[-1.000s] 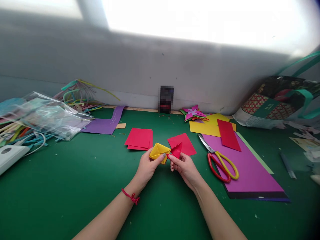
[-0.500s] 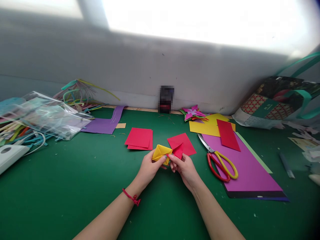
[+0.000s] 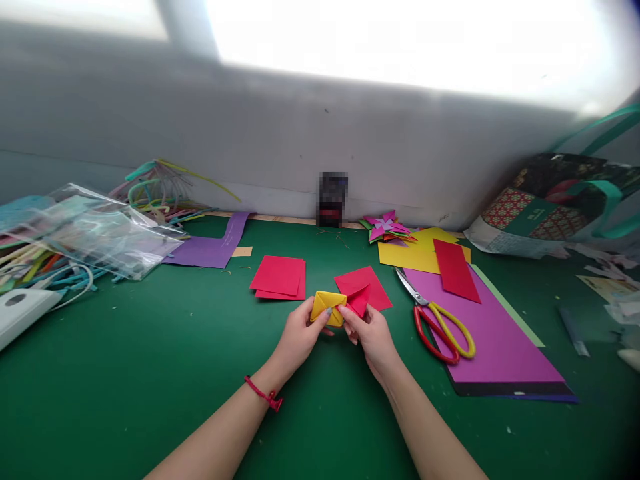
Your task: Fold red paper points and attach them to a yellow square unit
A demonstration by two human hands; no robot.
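My left hand [image 3: 299, 338], a red cord round its wrist, pinches a folded yellow paper piece [image 3: 327, 307] above the green table [image 3: 150, 373]. My right hand [image 3: 373, 339] pinches a folded red paper piece [image 3: 359, 300] right beside it. The two folded pieces touch at their inner corners between my fingertips. Just behind them lies a flat red paper square [image 3: 369, 283], and a stack of red squares [image 3: 279, 277] sits to the left.
Scissors [image 3: 440, 323] with red and yellow handles rest on a long purple sheet [image 3: 495, 340] to the right. Yellow paper [image 3: 410, 255], a red strip [image 3: 456, 270] and a folded paper star [image 3: 387, 227] lie behind. A clear plastic bag [image 3: 85, 230] is at left, a patterned bag [image 3: 555, 200] at right.
Both hands have drawn closer together, and the yellow piece has slid right until it meets the red piece. The yellow piece has also turned a little in my left fingers.
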